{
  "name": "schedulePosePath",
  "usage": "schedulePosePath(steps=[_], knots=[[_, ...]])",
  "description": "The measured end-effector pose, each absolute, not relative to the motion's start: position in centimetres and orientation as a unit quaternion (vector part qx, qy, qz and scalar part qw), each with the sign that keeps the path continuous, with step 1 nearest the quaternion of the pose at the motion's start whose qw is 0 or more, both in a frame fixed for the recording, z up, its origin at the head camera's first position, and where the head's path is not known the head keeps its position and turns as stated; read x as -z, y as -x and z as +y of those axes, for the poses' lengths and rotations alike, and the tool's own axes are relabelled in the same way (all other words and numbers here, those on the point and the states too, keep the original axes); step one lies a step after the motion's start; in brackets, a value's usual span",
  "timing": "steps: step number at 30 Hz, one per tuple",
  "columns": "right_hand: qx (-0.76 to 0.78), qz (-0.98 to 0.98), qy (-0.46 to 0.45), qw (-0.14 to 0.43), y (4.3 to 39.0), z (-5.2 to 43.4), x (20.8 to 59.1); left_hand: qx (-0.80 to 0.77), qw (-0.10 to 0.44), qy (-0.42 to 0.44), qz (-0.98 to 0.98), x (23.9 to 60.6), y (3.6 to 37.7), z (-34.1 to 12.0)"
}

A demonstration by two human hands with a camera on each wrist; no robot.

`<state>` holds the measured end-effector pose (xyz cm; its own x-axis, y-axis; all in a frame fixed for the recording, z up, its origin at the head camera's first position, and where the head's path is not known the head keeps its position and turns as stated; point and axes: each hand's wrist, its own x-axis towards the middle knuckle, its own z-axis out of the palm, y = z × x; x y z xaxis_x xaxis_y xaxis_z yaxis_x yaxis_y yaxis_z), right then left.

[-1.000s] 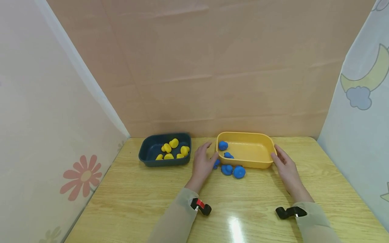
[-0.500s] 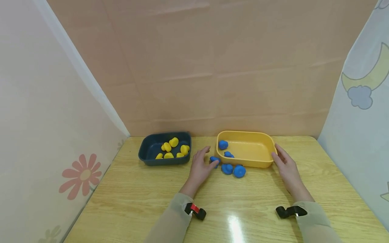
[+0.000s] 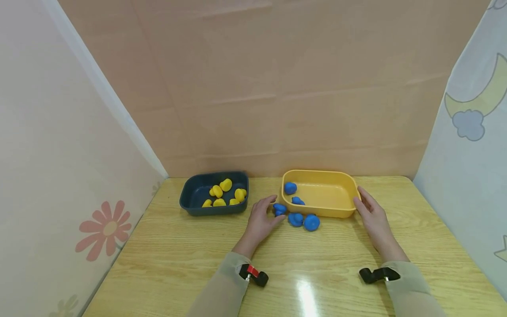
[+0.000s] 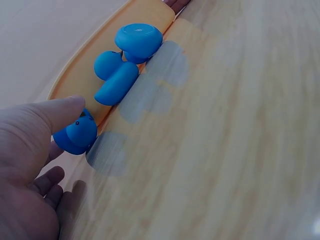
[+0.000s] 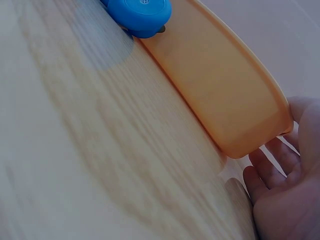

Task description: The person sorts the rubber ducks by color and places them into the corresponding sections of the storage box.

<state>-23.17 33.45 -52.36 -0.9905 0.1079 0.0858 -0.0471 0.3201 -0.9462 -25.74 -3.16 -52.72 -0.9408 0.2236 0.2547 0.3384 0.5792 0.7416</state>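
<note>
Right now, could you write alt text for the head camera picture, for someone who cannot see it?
A person's left hand pinches a blue toy beside a yellow tray on a wooden table, while the right hand rests against the tray's other end. Two more blue toys lie in front; a dark tray holds yellow toys.

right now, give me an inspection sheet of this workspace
surface: wooden table, glossy
job's things: yellow tray holds two blue toys; three blue toys on the table beside its front wall
clutter: dark tray with yellow toys
grips: left hand pinches a blue toy; right hand rests flat against the yellow tray's end
cables: nothing seen
surroundings: peach back wall, patterned side curtains
</note>
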Motion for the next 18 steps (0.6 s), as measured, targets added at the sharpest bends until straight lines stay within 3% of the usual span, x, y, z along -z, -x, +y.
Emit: schedulePosePath(steps=[18], knots=[[-0.584,-0.809,0.013,0.068,23.25,33.59,52.42,0.396,0.056,0.153,-0.904,52.97,25.77,-3.19]])
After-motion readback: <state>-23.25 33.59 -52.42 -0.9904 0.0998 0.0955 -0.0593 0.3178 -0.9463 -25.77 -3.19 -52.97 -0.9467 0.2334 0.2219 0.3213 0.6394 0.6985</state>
